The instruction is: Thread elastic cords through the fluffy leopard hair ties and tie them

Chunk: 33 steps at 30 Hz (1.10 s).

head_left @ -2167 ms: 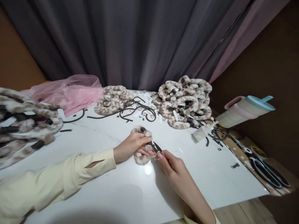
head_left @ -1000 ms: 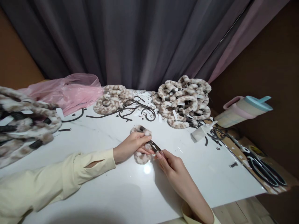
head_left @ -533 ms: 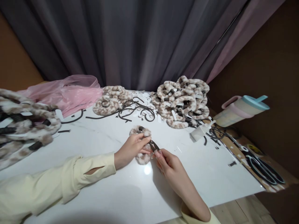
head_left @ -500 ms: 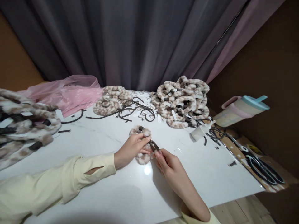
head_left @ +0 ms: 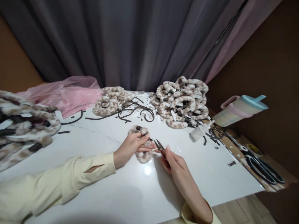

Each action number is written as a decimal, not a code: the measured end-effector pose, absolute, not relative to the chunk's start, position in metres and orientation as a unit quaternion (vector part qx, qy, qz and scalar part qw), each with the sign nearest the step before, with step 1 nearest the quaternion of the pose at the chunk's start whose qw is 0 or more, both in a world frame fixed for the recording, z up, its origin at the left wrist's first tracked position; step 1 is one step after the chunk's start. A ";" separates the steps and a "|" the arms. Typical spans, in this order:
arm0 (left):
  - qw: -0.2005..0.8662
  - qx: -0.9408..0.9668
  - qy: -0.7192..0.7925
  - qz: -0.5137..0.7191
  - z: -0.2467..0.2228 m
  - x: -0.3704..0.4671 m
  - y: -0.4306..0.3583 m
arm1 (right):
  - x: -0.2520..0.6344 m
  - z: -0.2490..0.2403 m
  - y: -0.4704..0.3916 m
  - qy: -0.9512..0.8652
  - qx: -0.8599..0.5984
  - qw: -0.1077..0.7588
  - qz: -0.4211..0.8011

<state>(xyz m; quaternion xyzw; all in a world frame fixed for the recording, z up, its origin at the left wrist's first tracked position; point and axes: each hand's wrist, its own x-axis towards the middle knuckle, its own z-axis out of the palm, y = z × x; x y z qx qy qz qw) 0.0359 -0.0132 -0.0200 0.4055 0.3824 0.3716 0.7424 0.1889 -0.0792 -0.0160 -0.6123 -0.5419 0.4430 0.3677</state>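
Note:
My left hand (head_left: pixel 130 145) is closed on a fluffy white-and-brown spotted plush loop (head_left: pixel 143 157) near the middle of the table. A dark band (head_left: pixel 139 128) wraps the loop's far side, and my fingers cover much of its centre. Just to the right, my right hand (head_left: pixel 174 160) grips small pliers (head_left: pixel 160 145). Their two dark tapered jaws stand apart and point toward my left fingertips. A tiny dark piece shows by the left thumb, too small to make out. The pliers' handles are mostly hidden in my palm.
Piles of plush loops lie at the left (head_left: pixel 30 127), back and right (head_left: pixel 183 102). Black cords (head_left: pixel 135 110) and small rings lie at the back, near a pink plastic bag (head_left: pixel 77 93). A small squeeze bottle (head_left: pixel 198 133), tumbler (head_left: pixel 240 110) and scissors (head_left: pixel 259 166) are on the right.
My right hand has drawn the pliers slightly right, away from the loop, and their jaws have spread. My left hand keeps hold of the loop, its fingers a little straighter.

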 end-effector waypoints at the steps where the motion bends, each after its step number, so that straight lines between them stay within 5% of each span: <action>1: 0.746 0.402 0.382 0.369 -0.020 0.035 -0.013 | 0.190 -0.015 -0.079 -0.549 -0.621 0.372 0.418; 8: 0.745 0.412 0.375 0.366 -0.019 0.033 -0.013 | 0.190 -0.015 -0.081 -0.649 -0.593 0.386 0.279; 33: 0.744 0.418 0.372 0.366 -0.020 0.034 -0.013 | 0.193 -0.022 -0.081 -0.669 -0.570 0.432 0.204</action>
